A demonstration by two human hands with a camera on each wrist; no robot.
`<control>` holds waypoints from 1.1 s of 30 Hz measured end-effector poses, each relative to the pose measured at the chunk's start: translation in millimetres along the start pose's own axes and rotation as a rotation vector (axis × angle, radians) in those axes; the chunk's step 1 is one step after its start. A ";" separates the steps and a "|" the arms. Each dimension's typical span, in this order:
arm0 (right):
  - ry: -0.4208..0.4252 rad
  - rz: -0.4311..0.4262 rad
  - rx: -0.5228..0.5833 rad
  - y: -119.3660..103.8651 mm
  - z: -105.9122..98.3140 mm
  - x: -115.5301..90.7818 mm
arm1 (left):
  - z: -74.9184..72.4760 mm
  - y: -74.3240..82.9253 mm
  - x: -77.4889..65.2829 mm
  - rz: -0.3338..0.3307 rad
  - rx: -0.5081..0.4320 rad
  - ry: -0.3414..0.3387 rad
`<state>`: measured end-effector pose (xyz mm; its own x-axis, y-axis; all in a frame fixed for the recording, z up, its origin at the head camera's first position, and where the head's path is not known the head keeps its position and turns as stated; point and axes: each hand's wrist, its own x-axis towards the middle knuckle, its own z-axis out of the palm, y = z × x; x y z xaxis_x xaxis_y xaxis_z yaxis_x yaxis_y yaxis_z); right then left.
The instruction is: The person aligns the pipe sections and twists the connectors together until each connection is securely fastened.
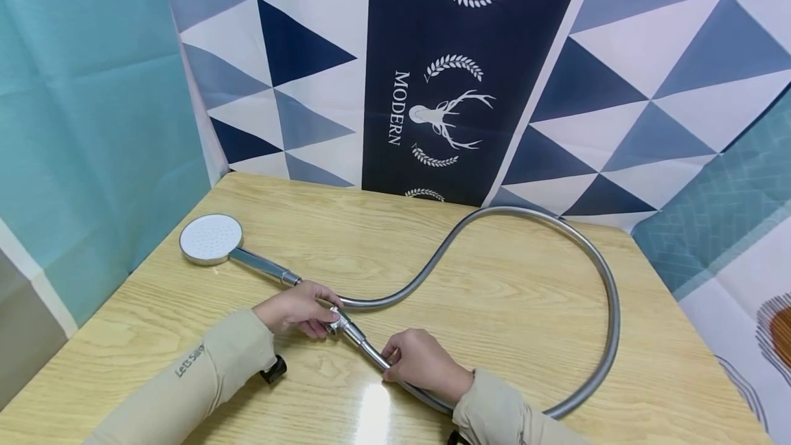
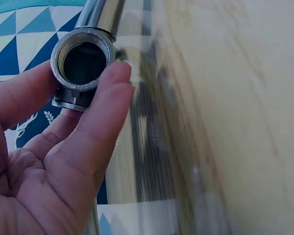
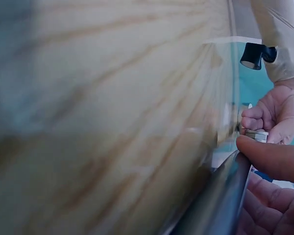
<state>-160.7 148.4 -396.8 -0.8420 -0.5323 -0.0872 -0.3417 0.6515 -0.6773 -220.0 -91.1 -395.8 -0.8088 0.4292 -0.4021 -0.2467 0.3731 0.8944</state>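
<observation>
A chrome shower head (image 1: pixel 211 237) with a white spray face lies on the table at the left, joined to a silver shower hose (image 1: pixel 612 301). The left hand (image 1: pixel 301 309) pinches a metal fitting (image 1: pixel 334 322) at the hose's near end. In the left wrist view the round, internally threaded opening of this fitting (image 2: pixel 56 51) faces the camera, with thumb and fingers around it. The right hand (image 1: pixel 423 361) holds the hose a little below its chrome end sleeve (image 1: pixel 353 333). Up close, the right wrist view shows the thumb against the hose (image 3: pixel 220 196).
The hose loops across the right side of the light wood table (image 1: pixel 525 273) and returns to the right hand. A patterned cloth (image 1: pixel 309 53) hangs along the back edge, and a teal cloth (image 1: pixel 93 88) on the left. Both wrists carry small black devices.
</observation>
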 end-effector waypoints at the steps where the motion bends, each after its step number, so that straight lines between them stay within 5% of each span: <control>1: 0.001 0.004 -0.013 -1.3 0.0 2.4 | 0.2 0.3 -0.2 0.001 0.005 0.004; 11: 0.014 0.098 0.027 -11.0 6.1 36.9 | 12.4 3.5 1.1 0.010 0.033 0.010; 19: 0.011 0.116 -0.013 -13.3 6.9 36.6 | 17.0 1.7 0.9 0.005 0.054 0.007; 33: -0.046 0.116 -0.025 -10.3 1.2 32.3 | 16.9 11.0 -4.1 0.057 0.290 0.019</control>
<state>-183.9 123.8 -393.5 -0.8569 -0.4760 -0.1978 -0.2536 0.7234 -0.6422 -210.4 -74.9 -387.6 -0.8274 0.4418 -0.3469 -0.0399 0.5698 0.8208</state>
